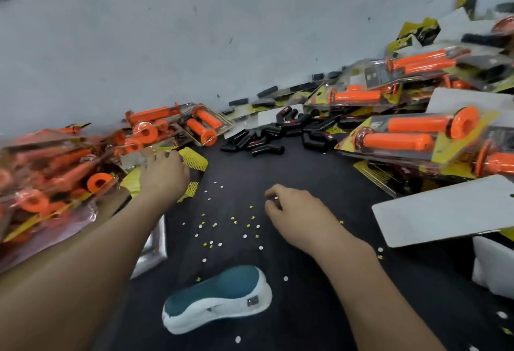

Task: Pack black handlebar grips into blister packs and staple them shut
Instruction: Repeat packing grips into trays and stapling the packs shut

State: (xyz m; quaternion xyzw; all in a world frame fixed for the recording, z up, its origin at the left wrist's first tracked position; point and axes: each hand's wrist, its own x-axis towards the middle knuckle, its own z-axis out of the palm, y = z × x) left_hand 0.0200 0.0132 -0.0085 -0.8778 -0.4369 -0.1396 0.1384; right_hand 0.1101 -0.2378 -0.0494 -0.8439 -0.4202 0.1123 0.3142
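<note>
A dark table (pixel 278 172) is carrying everything, with piles of blister packs holding orange grips lying at the left (pixel 55 167) and right (pixel 417 128). A heap of loose black handlebar grips (pixel 274 135) is lying at the far middle, well apart from both hands. The left hand (pixel 164 175) is reaching onto a yellow-edged blister pack (pixel 192 160) beside the left pile, fingers spread over it; whether it is gripping is unclear. The right hand (pixel 294 211) is resting loosely curled on the table, its grip narrow and empty, among small white and yellow paper dots (pixel 244 236). A teal and white stapler (pixel 219 297) is lying nearest.
</note>
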